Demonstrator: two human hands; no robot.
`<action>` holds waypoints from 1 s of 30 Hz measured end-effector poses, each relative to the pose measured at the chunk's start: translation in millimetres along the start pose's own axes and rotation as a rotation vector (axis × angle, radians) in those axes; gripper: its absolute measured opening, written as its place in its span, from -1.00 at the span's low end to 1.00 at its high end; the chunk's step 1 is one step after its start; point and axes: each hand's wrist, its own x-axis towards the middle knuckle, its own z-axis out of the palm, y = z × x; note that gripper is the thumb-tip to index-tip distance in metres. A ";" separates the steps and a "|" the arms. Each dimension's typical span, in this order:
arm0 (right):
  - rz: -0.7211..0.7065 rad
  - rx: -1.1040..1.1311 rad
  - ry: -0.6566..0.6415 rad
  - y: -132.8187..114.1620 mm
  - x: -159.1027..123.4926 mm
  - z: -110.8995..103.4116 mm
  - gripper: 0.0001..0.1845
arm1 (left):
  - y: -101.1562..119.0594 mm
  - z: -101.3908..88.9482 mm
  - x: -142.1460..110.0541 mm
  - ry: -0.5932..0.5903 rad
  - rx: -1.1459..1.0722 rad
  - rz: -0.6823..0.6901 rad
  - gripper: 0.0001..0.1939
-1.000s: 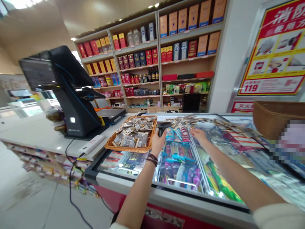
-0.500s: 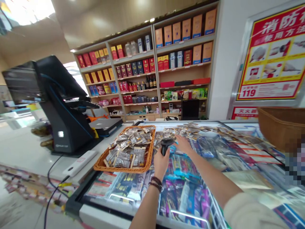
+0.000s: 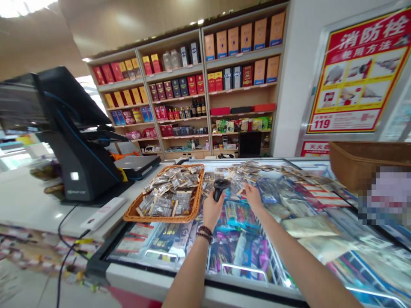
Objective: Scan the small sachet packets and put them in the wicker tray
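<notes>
My left hand [image 3: 212, 210], with dark beads at the wrist, is wrapped round the handle of a black handheld barcode scanner [image 3: 221, 185]. The scanner's head points away over the glass freezer top [image 3: 192, 273]. To its right, my right hand [image 3: 252, 196] pinches the edge of a small clear snack packet [image 3: 240, 188]. Its fingertips are partly hidden. More such packets [image 3: 250, 167] lie loose along the far side of the glass. Beside my left hand stands an orange wicker basket [image 3: 196, 201] heaped with the same packets.
On the left counter are a black cash register [image 3: 80, 167], a flat scale [image 3: 138, 164] and a white power strip [image 3: 102, 214] with a black cable. A brown basket [image 3: 362, 164] stands at right. Stocked shelves [image 3: 205, 85] line the back wall.
My right hand has gone from spread fingers over the loose packets to a pinch on one packet, slightly nearer me. My left hand keeps the scanner. The view has shifted a little.
</notes>
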 end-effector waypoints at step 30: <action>0.400 0.669 0.060 -11.0 -4.8 -9.8 -0.63 | 17.0 1.2 -22.6 -0.195 -0.078 0.173 -0.63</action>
